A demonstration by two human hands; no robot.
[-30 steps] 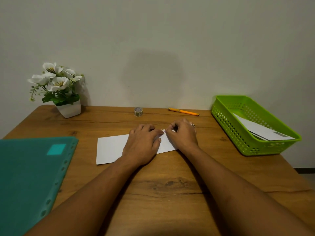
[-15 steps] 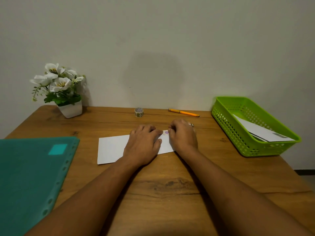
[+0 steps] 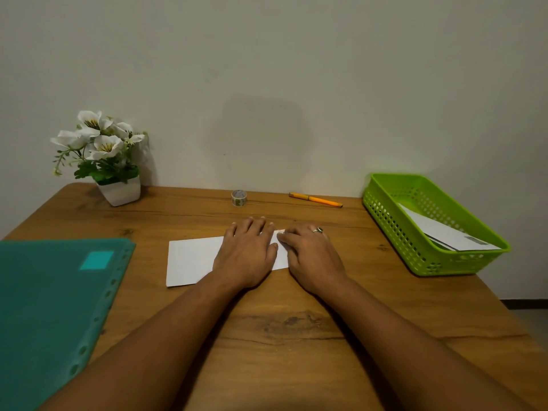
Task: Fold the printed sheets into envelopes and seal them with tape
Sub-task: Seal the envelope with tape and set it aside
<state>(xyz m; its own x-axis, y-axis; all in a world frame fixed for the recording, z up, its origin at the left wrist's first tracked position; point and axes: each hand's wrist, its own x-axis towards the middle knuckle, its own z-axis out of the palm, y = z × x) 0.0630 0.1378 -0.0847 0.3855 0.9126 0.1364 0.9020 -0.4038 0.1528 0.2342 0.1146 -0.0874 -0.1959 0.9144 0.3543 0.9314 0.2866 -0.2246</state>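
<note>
A folded white sheet lies flat on the wooden table, its left half bare. My left hand rests palm down on the sheet's right half and holds it down. My right hand, with a ring on one finger, covers the sheet's right end. Its fingertips press at the top right edge, where a small pale bit of tape shows. A small roll of patterned tape stands by the wall, behind my hands and apart from them.
A lime green basket at the right holds white folded envelopes. An orange pen lies by the wall. A teal folder covers the table's left front. A white pot of flowers stands at the back left.
My right hand has shifted slightly along the sheet's top right edge, and the small purple spot seen there is now mostly covered. My left hand stays flat on the sheet.
</note>
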